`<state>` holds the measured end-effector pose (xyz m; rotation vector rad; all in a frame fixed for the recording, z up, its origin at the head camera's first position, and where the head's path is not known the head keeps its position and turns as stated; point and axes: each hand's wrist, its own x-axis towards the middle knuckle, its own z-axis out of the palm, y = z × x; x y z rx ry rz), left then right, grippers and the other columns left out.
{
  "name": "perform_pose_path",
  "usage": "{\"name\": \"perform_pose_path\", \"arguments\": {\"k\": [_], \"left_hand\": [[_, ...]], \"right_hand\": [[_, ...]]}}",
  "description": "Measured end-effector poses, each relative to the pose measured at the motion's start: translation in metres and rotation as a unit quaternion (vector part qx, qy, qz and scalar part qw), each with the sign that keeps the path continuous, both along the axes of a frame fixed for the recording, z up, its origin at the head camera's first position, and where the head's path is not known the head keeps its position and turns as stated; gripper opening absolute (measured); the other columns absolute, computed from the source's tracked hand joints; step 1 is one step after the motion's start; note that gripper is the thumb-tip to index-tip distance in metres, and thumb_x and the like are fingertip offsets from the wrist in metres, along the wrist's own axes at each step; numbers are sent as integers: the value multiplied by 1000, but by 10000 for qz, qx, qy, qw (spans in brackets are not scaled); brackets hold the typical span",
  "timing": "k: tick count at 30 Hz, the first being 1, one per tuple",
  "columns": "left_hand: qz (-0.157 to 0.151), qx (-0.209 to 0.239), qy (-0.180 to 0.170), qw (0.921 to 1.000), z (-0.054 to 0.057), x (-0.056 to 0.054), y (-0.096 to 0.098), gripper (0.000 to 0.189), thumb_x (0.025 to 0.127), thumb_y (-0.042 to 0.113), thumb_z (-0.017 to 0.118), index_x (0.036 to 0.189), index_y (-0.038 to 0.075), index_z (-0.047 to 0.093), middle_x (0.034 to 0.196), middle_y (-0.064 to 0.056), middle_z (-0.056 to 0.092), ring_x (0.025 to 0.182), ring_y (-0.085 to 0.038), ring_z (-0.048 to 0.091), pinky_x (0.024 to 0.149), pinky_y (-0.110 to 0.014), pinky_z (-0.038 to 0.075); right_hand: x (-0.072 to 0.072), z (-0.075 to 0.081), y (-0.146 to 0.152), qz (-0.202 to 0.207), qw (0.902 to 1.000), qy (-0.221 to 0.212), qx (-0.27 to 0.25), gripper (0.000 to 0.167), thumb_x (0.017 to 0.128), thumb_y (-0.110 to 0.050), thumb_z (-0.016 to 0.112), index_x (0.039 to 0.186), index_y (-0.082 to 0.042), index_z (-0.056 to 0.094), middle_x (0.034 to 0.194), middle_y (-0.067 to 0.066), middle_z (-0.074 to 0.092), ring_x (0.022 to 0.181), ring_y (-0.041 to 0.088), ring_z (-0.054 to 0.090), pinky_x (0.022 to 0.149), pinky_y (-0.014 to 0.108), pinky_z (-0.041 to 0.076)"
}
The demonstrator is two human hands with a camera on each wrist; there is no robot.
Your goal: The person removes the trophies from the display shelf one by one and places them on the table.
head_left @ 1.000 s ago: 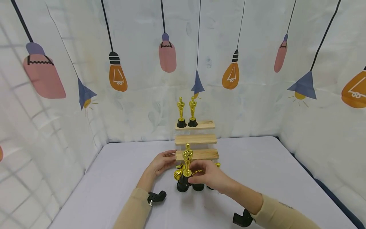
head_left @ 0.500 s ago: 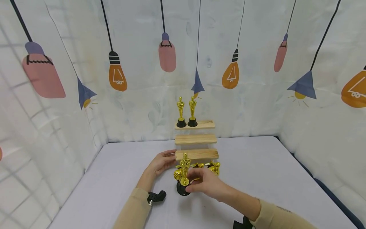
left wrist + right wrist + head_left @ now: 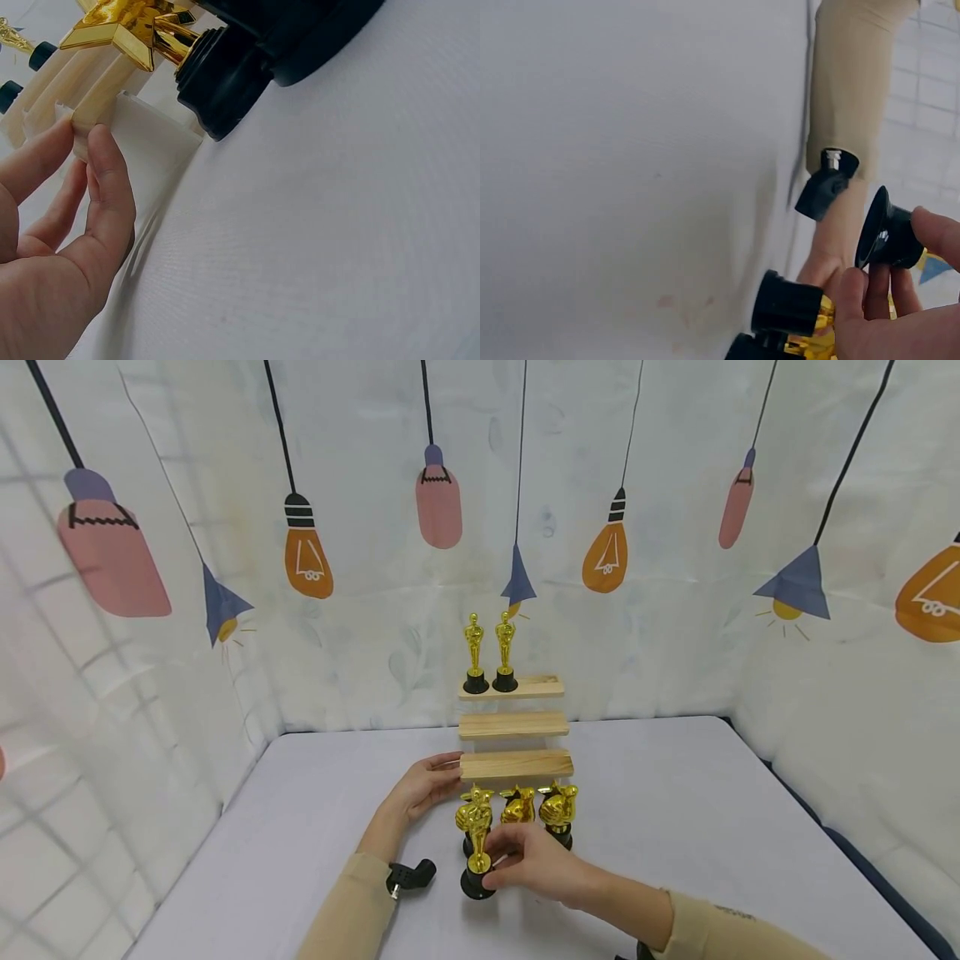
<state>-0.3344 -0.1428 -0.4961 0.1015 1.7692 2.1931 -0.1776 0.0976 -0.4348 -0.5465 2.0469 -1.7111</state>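
Note:
My right hand [image 3: 534,862] pinches a gold figure trophy [image 3: 477,837] by its black base, upright in front of the other trophies. Seen from the right wrist, thumb and fingers hold that flared black base [image 3: 889,231]. At the left end of a three-step wooden display stand [image 3: 517,766], my left hand [image 3: 422,788] grips the lowest board. In the left wrist view, its thumb and fingertips pinch the end of that board [image 3: 103,91]. Three gold trophies with black bases stand before the stand, among them a middle one [image 3: 517,806] and a right one [image 3: 558,810]; the left one is partly hidden.
Two gold figure trophies [image 3: 505,652] stand on the left part of the top board [image 3: 540,688]. The middle board [image 3: 514,724] bears nothing. A white cloth covers the table [image 3: 660,827], and a lamp-patterned curtain [image 3: 360,652] hangs behind and beside it.
My right hand has brought the figure trophy down and toward me, slightly left, away from the stand. The trophies behind show more. My left hand stays on the lowest board.

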Motion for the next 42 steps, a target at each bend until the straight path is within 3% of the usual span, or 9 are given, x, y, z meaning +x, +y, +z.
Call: {"name": "perform_pose_path", "arguments": {"k": [8,24,42], "left_hand": [[-8,-22,62,10000,1,2,1,51,100,-2,64,148,-8,46,133,-22,59,103,-21,68,84,-30,58],[48,61,20,10000,1,1,1,50,99,-4,63,147,-7,47,130,-21,60,102,-22,68,83,-30,59],[17,82,29,10000,0,2,0,51,99,-4,63,147,-8,47,131,-21,60,102,-22,68,83,-29,59]], "right_hand": [[2,-18,-2,-30,9991,-428,56,34,83,7,80,114,2,67,107,4,67,99,18,63,87,30,56],[3,-36,-10,-447,9983,-336,159,33,78,10,81,107,2,68,97,4,67,92,18,62,82,27,54],[2,-41,-16,-851,9949,-489,226,34,78,13,81,107,2,67,95,6,66,88,18,61,78,31,55]]}}
